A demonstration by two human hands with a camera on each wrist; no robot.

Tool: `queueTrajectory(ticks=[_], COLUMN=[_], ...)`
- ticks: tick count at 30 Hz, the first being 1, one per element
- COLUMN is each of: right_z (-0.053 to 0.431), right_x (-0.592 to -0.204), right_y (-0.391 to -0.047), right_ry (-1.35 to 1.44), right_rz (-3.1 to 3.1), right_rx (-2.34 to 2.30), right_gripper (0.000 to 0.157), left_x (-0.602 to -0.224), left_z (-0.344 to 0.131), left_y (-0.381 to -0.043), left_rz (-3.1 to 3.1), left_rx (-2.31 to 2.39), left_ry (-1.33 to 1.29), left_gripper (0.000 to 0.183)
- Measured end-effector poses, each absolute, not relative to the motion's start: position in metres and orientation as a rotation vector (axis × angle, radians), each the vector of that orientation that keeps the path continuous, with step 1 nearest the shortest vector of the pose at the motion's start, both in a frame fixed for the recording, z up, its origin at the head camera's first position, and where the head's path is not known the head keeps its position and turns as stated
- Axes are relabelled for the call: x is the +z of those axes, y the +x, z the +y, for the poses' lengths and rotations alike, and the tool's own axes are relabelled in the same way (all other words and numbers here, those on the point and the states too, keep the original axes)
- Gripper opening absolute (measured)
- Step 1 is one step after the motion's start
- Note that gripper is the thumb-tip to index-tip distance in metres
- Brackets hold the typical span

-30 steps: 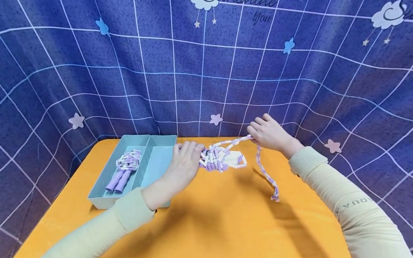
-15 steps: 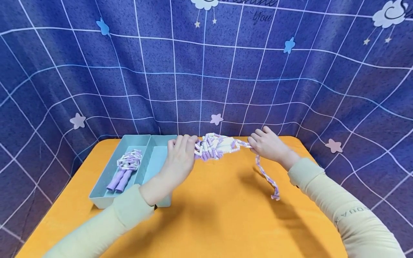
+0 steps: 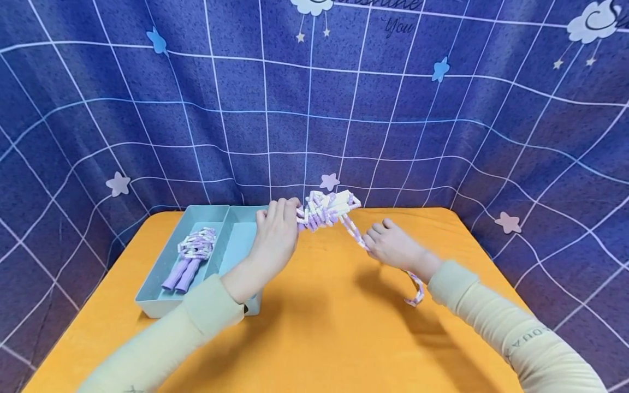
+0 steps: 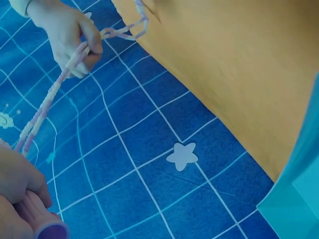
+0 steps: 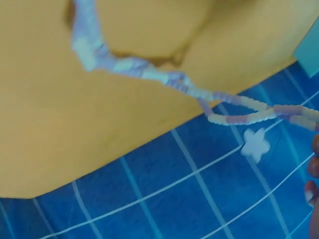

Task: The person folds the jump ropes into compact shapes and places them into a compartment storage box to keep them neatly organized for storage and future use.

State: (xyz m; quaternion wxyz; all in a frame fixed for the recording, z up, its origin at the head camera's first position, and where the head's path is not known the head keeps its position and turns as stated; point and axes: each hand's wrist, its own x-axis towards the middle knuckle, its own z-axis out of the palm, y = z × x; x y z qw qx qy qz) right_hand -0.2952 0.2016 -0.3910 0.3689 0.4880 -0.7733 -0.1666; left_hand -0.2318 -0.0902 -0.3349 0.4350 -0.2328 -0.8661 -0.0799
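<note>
A purple-and-white beaded jump rope [image 3: 324, 211] is wound in a bundle above the far part of the table. My left hand [image 3: 276, 226] grips it at the handle end; a purple handle [image 4: 47, 221] sticks out of that fist in the left wrist view. Lower and to the right, my right hand [image 3: 393, 244] pinches a doubled strand running down from the bundle. Past that hand a loose tail of the rope hangs toward the table, and the right wrist view shows the beaded strand [image 5: 249, 112] close by, with fingertips [image 5: 313, 167] at the right edge.
A light blue two-compartment tray [image 3: 152, 309] stands at the left of the orange-covered table [image 3: 334, 338]. In its left compartment lies a second wound jump rope [image 3: 196, 245] with purple handles. A blue checked curtain [image 3: 295, 131] with stars rises behind.
My right hand has moved down and slightly left, drawing the strand below the bundle. My left hand has lifted slightly and shifted left, with the bundle higher and tilted upward.
</note>
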Motion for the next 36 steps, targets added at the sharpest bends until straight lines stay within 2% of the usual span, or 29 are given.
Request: queueTrajectory(ticks=[4,11,17,26,36], right_z=[0.188,0.169,0.152,0.141,0.135], right_x=[-0.398,-0.404,-0.399,-0.38,-0.338], right_y=[-0.286,-0.266,-0.244,-0.226,-0.214], right_ry=[1.247,1.17,1.032,0.899,0.859], right_rz=[-1.963,-1.941,-1.97,-1.898,-1.79], right_rx=[-0.439,-0.454,-0.443,-0.452,-0.384], right_gripper=[0.02,0.014,0.016,0.027,0.028], left_x=[-0.337,-0.341,-0.345,-0.351,-0.351], left_z=[-0.089,-0.086,-0.089,-0.098,-0.101], left_y=[-0.237,-0.248,-0.257,-0.262,-0.257], left_rz=[-2.176,-2.145,-2.178,-2.297,-2.341], left_rx=[-0.19,-0.082,-0.018,0.039,0.086], left_ry=[-0.516,-0.345,-0.212,-0.121,-0.109], left_gripper=[0.027,0.013,0.02,0.017,0.025])
